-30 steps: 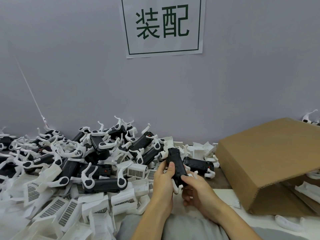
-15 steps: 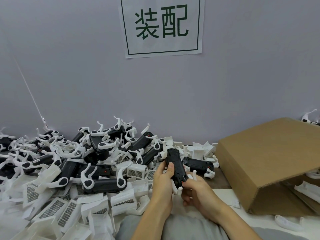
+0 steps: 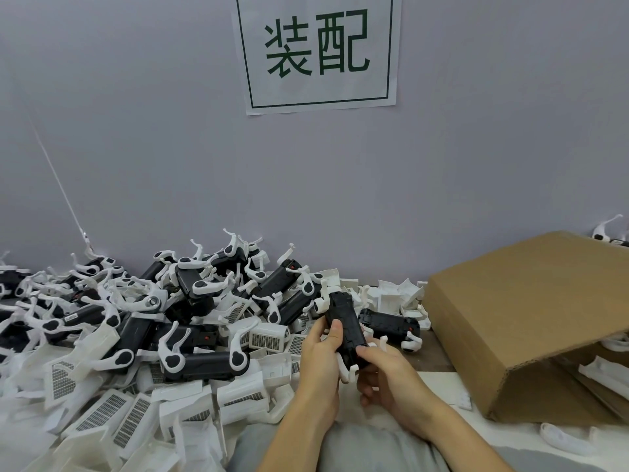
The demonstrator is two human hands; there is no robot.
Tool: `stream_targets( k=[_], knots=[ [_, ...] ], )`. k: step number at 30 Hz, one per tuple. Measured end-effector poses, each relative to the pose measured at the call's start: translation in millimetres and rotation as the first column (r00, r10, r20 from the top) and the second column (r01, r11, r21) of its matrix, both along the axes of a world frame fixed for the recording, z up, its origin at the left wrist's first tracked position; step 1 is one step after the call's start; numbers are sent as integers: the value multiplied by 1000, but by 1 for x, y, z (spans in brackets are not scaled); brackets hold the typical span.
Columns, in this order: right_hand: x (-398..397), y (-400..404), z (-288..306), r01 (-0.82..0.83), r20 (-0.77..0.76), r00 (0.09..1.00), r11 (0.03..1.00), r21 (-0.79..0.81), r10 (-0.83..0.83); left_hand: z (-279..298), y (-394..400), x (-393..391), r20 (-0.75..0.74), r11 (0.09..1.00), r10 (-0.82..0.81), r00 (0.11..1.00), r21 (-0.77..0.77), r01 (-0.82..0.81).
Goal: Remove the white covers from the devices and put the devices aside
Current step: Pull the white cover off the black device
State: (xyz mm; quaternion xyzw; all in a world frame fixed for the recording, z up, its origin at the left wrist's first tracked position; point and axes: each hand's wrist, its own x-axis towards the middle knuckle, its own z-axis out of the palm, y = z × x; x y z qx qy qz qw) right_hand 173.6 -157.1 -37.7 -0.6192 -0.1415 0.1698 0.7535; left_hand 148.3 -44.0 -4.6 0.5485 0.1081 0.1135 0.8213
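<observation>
1. Both hands gripped one black device (image 3: 345, 327), held upright above the table's near edge: left hand (image 3: 320, 362) w/ thumb on its face, right hand (image 3: 388, 379) pinching the lower end.
2. Step, prob.: working its white cover loose; next needs a pull at the white clips (image 3: 349, 373).
3. Device pile (image 3: 190, 301) covered the table's left; cardboard box (image 3: 531, 318) at right.

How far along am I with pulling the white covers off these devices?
Partly done: loose white covers litter the near left, and a pile of black devices sits behind them. In hand: your left hand and right hand grip one device. How many remain isn't clear; the cardboard box hides its contents.
</observation>
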Motion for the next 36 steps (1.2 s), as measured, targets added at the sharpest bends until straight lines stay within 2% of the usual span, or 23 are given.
stream_targets(
  k=[16, 26, 30, 36],
  knots=[
    [5, -1, -6, -1, -20, 1000, 999, 38, 1, 0, 0, 1, -12, 1000, 7, 1000, -22, -7],
    [3, -1, -4, 26, 43, 999, 999, -40, -25, -3, 0, 4, -27, 999, 26, 999, -18, -27],
    [0, 0, 0, -7, -1, 1000, 1000, 3, 7, -3, 0, 4, -23, 1000, 20, 1000, -11, -20],
    [2, 0, -3, 22, 1, 1000, 1000, -20, -21, -6, 0, 5, 3, 1000, 4, 1000, 1, -4]
  ],
)
